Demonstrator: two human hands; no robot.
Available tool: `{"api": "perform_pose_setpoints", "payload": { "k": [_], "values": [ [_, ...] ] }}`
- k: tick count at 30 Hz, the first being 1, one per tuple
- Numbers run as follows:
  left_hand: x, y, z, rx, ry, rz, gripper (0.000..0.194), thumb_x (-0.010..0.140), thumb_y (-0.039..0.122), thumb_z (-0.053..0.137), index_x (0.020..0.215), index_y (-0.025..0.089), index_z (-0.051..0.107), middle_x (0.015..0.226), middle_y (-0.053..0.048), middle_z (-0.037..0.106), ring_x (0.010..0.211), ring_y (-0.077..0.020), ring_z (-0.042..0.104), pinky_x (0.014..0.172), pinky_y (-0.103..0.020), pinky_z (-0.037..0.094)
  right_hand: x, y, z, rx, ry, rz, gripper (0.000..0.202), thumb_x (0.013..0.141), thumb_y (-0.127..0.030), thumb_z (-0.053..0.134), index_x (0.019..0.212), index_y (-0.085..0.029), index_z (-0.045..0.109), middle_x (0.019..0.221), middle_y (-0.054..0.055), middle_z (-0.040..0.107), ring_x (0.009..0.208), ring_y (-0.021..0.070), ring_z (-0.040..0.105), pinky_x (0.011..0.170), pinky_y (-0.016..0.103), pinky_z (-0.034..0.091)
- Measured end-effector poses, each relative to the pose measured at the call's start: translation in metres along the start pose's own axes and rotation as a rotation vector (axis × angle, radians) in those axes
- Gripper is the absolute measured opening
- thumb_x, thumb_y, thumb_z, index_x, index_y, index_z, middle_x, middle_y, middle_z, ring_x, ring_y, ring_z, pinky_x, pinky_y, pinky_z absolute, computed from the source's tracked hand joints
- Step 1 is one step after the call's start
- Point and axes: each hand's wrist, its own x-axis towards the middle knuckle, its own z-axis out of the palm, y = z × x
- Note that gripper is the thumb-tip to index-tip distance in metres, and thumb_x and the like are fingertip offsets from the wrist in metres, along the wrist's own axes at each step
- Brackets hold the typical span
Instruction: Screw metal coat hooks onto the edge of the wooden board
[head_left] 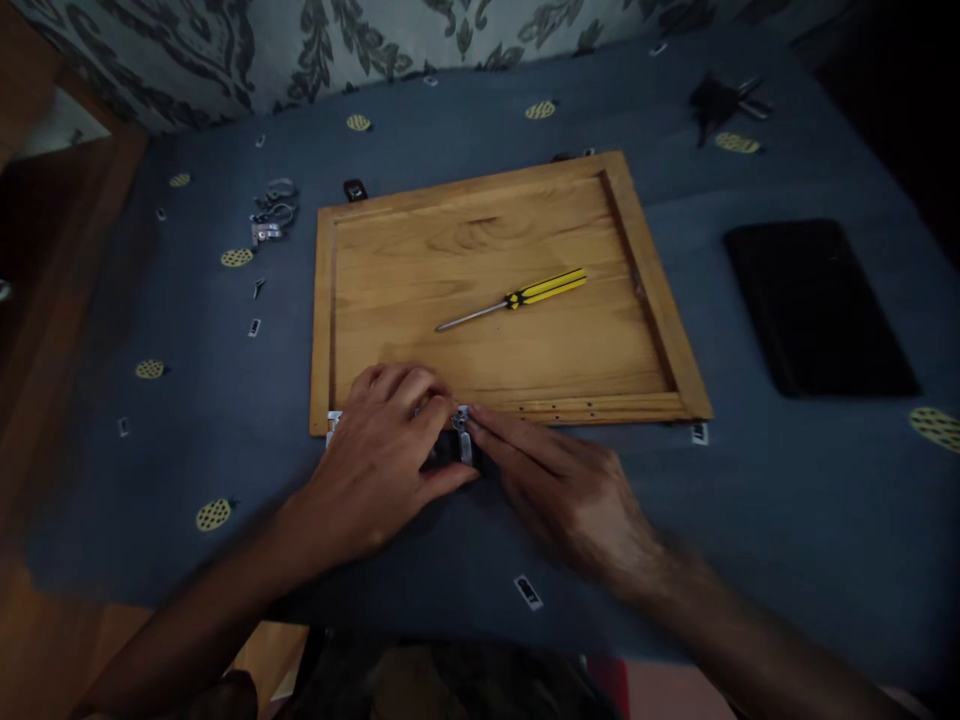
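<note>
A framed wooden panel (480, 370) lies flat, and both hands are at its near edge. My left hand (390, 440) is closed over a dark piece with silver metal ends, which looks like a case handle; much of it is hidden under the fingers. One silver end shows at the left by a metal bracket (332, 427). My right hand (570, 480) has its fingers pressed together, their tips on the other silver metal fitting (465, 440). Whether a screw is between those fingertips is hidden. A yellow and black screwdriver (546, 288) rests on the panel, its tip pointing left.
The blue cloth (420, 600) covers the table. Silver metal latches (274, 212) and a small metal part (259, 288) lie left of the panel. A black flat object (821, 308) is on the right. A dark item with metal pieces (724, 105) lies at the far right.
</note>
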Motion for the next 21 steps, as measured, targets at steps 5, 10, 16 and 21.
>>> {"api": "perform_pose_setpoints", "payload": {
  "k": [5, 10, 16, 21],
  "values": [
    [0.0, 0.0, -0.001, -0.015, -0.012, -0.014, 0.029, 0.091, 0.042, 0.078, 0.107, 0.019, 0.069, 0.12, -0.01, 0.07, 0.119, -0.0329, 0.062, 0.104, -0.053, 0.049, -0.003, 0.002, -0.002, -0.02, -0.042, 0.017, 0.047, 0.097, -0.001, 0.056, 0.138, -0.019, 0.069, 0.138, 0.011, 0.074, 0.112, 0.0219, 0.078, 0.089, 0.032, 0.068],
    [0.001, 0.001, -0.002, -0.019, -0.006, -0.017, 0.029, 0.09, 0.042, 0.079, 0.105, 0.018, 0.069, 0.118, -0.01, 0.07, 0.118, -0.0333, 0.062, 0.103, -0.054, 0.049, -0.001, 0.0, -0.002, -0.074, -0.052, -0.003, 0.04, 0.097, 0.0, 0.054, 0.13, -0.015, 0.073, 0.134, 0.012, 0.076, 0.107, 0.0214, 0.079, 0.084, 0.031, 0.069],
    [0.0, -0.003, -0.008, -0.055, -0.045, 0.001, 0.042, 0.086, 0.048, 0.083, 0.111, 0.018, 0.067, 0.121, -0.01, 0.07, 0.122, -0.0334, 0.061, 0.105, -0.054, 0.049, 0.001, 0.0, -0.001, -0.101, -0.056, -0.008, 0.041, 0.095, 0.001, 0.054, 0.126, -0.015, 0.075, 0.131, 0.012, 0.077, 0.105, 0.0215, 0.079, 0.083, 0.031, 0.069],
    [-0.001, -0.01, -0.021, -0.108, 0.011, -0.04, 0.044, 0.084, 0.051, 0.084, 0.113, 0.022, 0.066, 0.124, -0.008, 0.069, 0.124, -0.0309, 0.061, 0.103, -0.049, 0.052, 0.0, 0.0, -0.001, -0.125, -0.042, -0.013, 0.04, 0.095, 0.001, 0.053, 0.123, -0.014, 0.076, 0.129, 0.012, 0.078, 0.1, 0.0204, 0.08, 0.079, 0.029, 0.068]
  ]
}}
